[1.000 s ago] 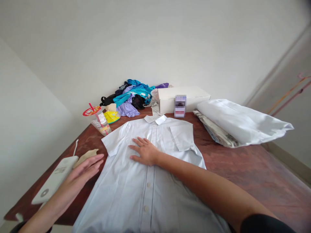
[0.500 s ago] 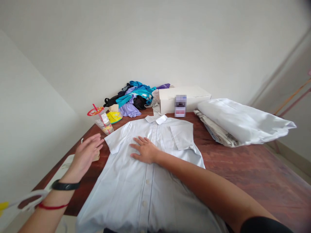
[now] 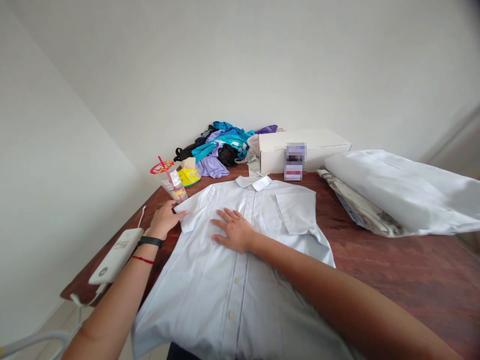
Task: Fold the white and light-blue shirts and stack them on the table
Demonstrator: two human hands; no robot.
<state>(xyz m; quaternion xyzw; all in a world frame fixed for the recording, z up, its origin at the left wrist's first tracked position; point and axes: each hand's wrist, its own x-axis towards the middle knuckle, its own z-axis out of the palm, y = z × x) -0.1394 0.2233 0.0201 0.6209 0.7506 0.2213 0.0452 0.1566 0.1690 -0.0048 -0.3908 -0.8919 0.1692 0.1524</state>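
A white short-sleeved shirt (image 3: 202, 280) lies front up on the dark red wooden table (image 3: 375, 255), its collar toward the wall. One sleeve, on the right, is folded inward over the chest. My right hand (image 3: 236, 231) rests flat on the middle of the shirt's chest, fingers spread. At the cuff of the left sleeve (image 3: 192, 206) is my left hand (image 3: 166, 219), its thumb on the fabric and its fingers at the edge, closed on the cuff.
Just beyond my left hand stands a plastic cup (image 3: 173, 182) with a red straw. A white power bank (image 3: 116, 256) lies at the left edge. Behind are piled clothes (image 3: 221, 145) and a white box (image 3: 318, 145); a white bundle (image 3: 405, 190) sits at the right.
My left hand has moved forward and right, from above the table to the left sleeve, and closed on its cuff. My right hand stays on the chest. The view has shifted left.
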